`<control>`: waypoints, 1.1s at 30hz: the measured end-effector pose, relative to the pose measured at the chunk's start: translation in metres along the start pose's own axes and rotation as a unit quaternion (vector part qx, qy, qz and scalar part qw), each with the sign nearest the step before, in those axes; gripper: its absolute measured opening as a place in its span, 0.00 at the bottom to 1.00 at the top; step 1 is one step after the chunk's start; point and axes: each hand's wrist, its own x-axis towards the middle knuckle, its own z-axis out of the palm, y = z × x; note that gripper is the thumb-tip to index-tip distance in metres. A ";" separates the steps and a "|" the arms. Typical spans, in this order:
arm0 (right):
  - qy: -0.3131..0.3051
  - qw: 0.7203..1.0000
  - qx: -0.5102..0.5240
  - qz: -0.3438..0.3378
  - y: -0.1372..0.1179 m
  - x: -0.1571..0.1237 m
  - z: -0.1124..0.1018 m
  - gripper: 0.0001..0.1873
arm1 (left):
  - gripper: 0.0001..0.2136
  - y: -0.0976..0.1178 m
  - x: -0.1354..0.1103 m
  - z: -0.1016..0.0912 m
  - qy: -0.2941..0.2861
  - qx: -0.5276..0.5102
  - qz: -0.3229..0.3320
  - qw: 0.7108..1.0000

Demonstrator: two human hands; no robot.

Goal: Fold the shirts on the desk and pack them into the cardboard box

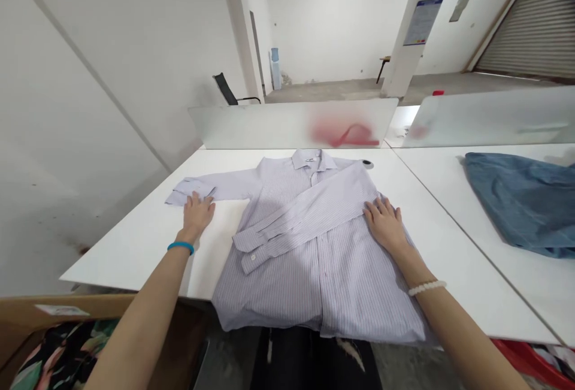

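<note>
A pale lilac striped button shirt (345, 276) lies front up on the white table, its collar at the far side and its hem hanging over the near edge. The sleeve on the right is folded across the chest, its cuff pointing left. The other sleeve stretches out to the left. My left hand (196, 215), with a blue band at the wrist, touches that sleeve's cuff with fingers spread. Lying flat with fingers apart, my right hand (385, 222) rests on the shirt's right side, by the folded sleeve's upper part.
Blue denim (521, 201) lies on the adjoining table to the right. Frosted dividers (265, 126) stand along the back edge. A cardboard box (103, 305) with patterned cloth is at the lower left. A red container (523, 357) sits at the lower right.
</note>
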 end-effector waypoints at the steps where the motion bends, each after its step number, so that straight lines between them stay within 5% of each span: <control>1: -0.003 1.000 0.001 0.001 0.000 0.000 0.000 0.26 | 0.18 -0.002 0.001 0.003 -0.003 0.007 -0.011 1.000; 7: 0.011 0.999 0.050 0.004 0.000 0.001 -0.002 0.23 | 0.20 -0.003 0.007 -0.006 -0.004 0.024 -0.057 0.998; 11: 0.096 0.963 0.253 -0.003 -0.003 0.003 -0.010 0.21 | 0.22 0.047 0.021 -0.040 0.079 0.009 0.012 0.997; 14: 0.014 0.845 0.533 0.041 -0.007 0.003 -0.025 0.21 | 0.22 0.121 0.003 -0.065 0.096 -0.011 0.138 0.986; 15: -0.042 0.793 0.605 0.057 -0.008 0.002 -0.031 0.24 | 0.21 0.148 -0.012 -0.071 0.086 -0.029 0.228 0.969; 18: -0.206 0.646 0.729 0.091 -0.007 -0.002 -0.046 0.34 | 0.18 0.217 -0.072 -0.073 -0.027 -0.036 0.478 0.877; 21: -0.297 0.559 0.762 0.141 -0.003 -0.005 -0.053 0.35 | 0.16 0.248 -0.124 -0.056 -0.125 -0.032 0.593 0.795; 23: -0.312 0.569 0.746 0.150 -0.001 -0.006 -0.053 0.34 | 0.15 0.247 -0.139 -0.038 -0.163 -0.046 0.602 0.781; 25: -0.316 0.622 0.708 0.111 0.001 -0.007 -0.050 0.37 | 0.14 0.237 -0.139 -0.022 -0.178 -0.072 0.577 0.794; 28: -0.327 0.710 0.623 -0.010 0.003 -0.008 -0.048 0.50 | 0.14 0.211 -0.122 -0.005 -0.156 -0.104 0.494 0.849; 30: -0.344 0.733 0.581 -0.085 0.004 -0.009 -0.051 0.53 | 0.14 0.188 -0.106 0.003 -0.126 -0.106 0.424 0.890; 33: -0.350 0.745 0.547 -0.152 0.006 -0.011 -0.057 0.46 | 0.15 0.147 -0.080 0.017 -0.094 -0.072 0.333 0.935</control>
